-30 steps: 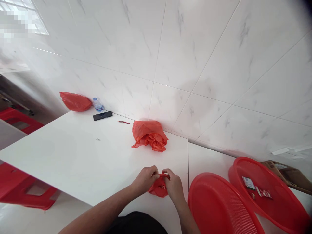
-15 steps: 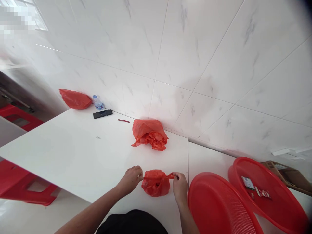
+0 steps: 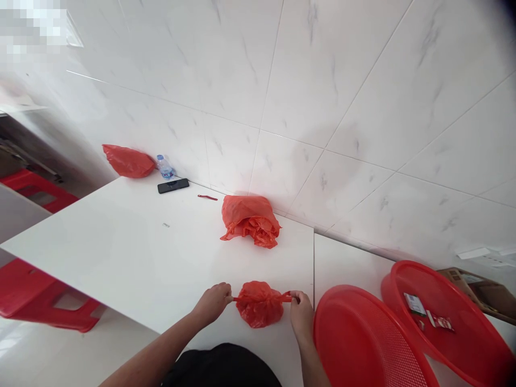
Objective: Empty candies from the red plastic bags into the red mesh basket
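Observation:
A small filled red plastic bag rests on the white table near its front edge, its top drawn together. My left hand pinches one twisted handle of it on the left side. On the opposite side, my right hand grips the other handle, and both handles are stretched outward and taut. What the bag contains is hidden. Behind it, near the wall, lies a larger crumpled red plastic bag, which neither hand touches.
Two red plastic baskets stand at the right, the farther holding small packets. A phone, a water bottle, a red strip and another red bag lie along the wall. Red stools stand at left.
My hands have pulled the bag's handles farther apart, and its gathered top has closed up and flattened. The view has shifted slightly.

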`<state>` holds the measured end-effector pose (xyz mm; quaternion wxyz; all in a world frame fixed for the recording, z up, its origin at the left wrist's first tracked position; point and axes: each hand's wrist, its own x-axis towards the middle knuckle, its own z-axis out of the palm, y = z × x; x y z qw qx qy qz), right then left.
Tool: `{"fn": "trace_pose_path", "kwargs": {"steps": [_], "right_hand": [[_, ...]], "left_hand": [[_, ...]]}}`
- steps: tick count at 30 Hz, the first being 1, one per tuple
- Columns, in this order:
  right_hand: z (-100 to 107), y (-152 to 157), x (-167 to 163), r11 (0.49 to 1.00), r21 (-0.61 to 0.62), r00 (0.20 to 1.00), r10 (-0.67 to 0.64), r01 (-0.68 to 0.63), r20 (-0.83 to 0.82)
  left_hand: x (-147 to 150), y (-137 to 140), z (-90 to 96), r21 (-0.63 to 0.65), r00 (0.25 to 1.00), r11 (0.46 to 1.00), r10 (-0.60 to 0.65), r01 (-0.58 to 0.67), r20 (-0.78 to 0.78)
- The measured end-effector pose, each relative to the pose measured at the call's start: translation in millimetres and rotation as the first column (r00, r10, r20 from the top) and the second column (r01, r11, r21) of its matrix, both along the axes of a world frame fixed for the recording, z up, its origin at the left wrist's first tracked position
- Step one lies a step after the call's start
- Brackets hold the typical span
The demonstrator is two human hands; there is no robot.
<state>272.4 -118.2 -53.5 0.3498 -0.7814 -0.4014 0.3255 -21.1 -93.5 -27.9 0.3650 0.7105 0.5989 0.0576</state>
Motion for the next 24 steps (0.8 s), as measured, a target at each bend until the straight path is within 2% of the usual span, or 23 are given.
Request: {"fn": "trace_pose_path", "kwargs": {"steps": [5,7,9,13,16,18,20,22,24], "right_hand": [[-13.4,-6.4,7.4,0.998,-0.049,0.985,0.019,-0.028,-0.171],[-21.5,-12.4,-3.3,0.994,-0.074,0.958,0.058,-0.081,-0.28],[-30.8,-19.8,-20.6,0.99,-0.032,0.94,0.123,-0.14,-0.318],[-44.7,-33.4,-53.1,0.96,0.096,0.912,0.28,-0.263,-0.298],[-47.4,-39.1,-62.8,0.896,0.072,0.823,0.433,-0.439,-0.367],[-48.9,-40.6,-64.2,0.856,0.025,0.779,0.483,-0.517,-0.4],[-52.7,-40.8,-63.8,0.842,0.013,0.757,0.492,-0.54,-0.431],[-59.1,-39.8,-61.4,0.866,0.027,0.754,0.451,-0.5,-0.479],[-66.8,-38.2,-55.7,0.907,-0.012,0.8,0.364,-0.42,-0.476]], "left_hand": [[0.4,3.9,-4.5,-0.007,0.991,1.0,-0.012,0.013,0.137],[8.9,5.5,-9.9,-0.009,0.983,0.999,-0.031,0.033,0.18],[22.7,4.5,-19.2,-0.03,0.976,0.996,-0.077,0.084,0.202],[52.3,-6.2,-40.6,-0.053,0.95,0.957,-0.275,0.285,0.151],[61.7,-13.2,-47.4,-0.032,0.932,0.933,-0.356,0.358,0.061],[59.3,-12.9,-46.2,-0.013,0.937,0.938,-0.345,0.347,0.057],[51.2,-8.8,-42.4,0.0,0.957,0.959,-0.283,0.284,0.057],[38.5,-3.1,-38.1,0.001,0.983,0.983,-0.182,0.182,0.021],[22.3,1.8,-34.1,0.022,0.998,0.998,-0.058,0.058,-0.014]]}}
